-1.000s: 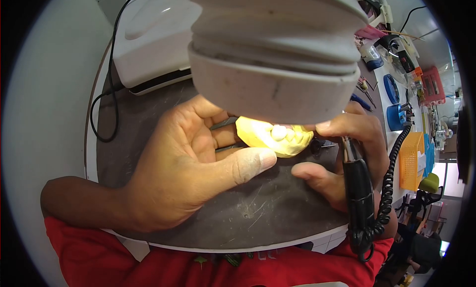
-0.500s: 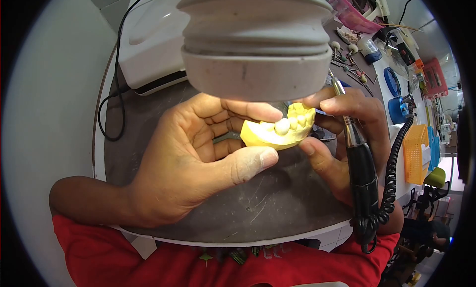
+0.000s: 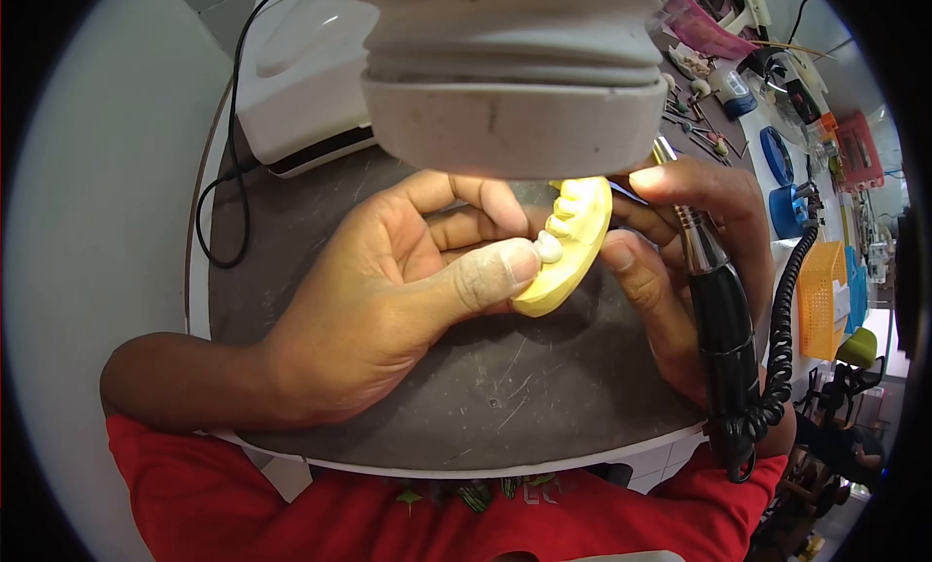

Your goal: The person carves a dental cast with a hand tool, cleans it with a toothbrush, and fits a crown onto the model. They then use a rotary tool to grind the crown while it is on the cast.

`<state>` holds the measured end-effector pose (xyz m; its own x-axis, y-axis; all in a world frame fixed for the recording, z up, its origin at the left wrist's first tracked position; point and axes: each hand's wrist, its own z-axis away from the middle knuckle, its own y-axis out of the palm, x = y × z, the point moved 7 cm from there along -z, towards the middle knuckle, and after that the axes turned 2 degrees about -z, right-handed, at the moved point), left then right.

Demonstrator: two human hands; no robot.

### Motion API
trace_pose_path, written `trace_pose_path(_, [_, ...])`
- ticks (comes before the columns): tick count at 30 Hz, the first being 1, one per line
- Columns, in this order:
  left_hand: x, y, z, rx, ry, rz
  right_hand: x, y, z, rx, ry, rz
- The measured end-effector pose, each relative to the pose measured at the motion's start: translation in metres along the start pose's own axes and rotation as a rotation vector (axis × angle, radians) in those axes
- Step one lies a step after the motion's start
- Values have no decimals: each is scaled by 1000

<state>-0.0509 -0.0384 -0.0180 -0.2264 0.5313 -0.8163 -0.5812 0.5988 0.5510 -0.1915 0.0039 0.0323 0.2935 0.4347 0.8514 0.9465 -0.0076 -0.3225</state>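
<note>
A yellow dental model [image 3: 582, 237] is tilted steeply under the lamp-lit hood, with a white tooth crown [image 3: 549, 248] seated in its row of teeth. My left hand [image 3: 408, 261] is closed at the model's near end; its dusty thumb tip touches the crown, and its other fingers curl behind, partly hidden. My right hand [image 3: 694, 242] steadies the model's outer side with thumb and fingers. That same hand also holds a black and silver handpiece [image 3: 718, 310], its shaft pointing up past the index finger. The handpiece tip is hidden near the hood.
A ribbed white suction hood [image 3: 515, 125] hangs low over the hands. At the left back stands a white machine [image 3: 301, 86] with a black cable. Several burs [image 3: 699, 130] lie at the right back, near a pink tray [image 3: 709, 23]. An orange basket [image 3: 823, 295] stands right.
The model has turned from nearly level to steeply tilted. My left thumb has moved from the model's front base onto the crown, and the left index finger has drawn back from the teeth.
</note>
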Motion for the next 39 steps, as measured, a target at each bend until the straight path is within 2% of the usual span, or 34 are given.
trace_pose_path(5, [-4,5,-1,-25,17,46,3,-1,-1,-21,37,51])
trace_pose_path(7, [-4,4,1,-53,21,21,13,-7,0,-13,-86,234])
trace_pose_path(10, [-5,5,1,-18,22,24,16,-12,-3,103,-192,352])
trace_pose_path(11, [-5,5,1,-19,22,25,18,-11,-3,68,-229,318])
trace_pose_path(14, [-4,3,1,-30,13,28,31,-9,2,166,-248,422])
trace_pose_path(16, [-3,2,0,-20,46,2,29,1,3,161,-271,386])
trace_pose_path(18, [-2,1,0,-21,72,-6,22,-4,10,-95,-217,53])
trace_pose_path(20, [-3,1,-1,-21,99,-13,20,-6,9,-45,-152,51])
trace_pose_path(22, [-5,1,-2,-35,114,-8,21,-1,9,54,-249,66])
trace_pose_path(29, [-4,2,-2,-43,125,4,20,4,10,41,-341,24])
trace_pose_path(35, [-4,-1,-1,-65,103,-19,19,6,11,88,-259,19])
trace_pose_path(39, [-7,1,-2,-4,143,-39,18,7,10,107,-272,3])
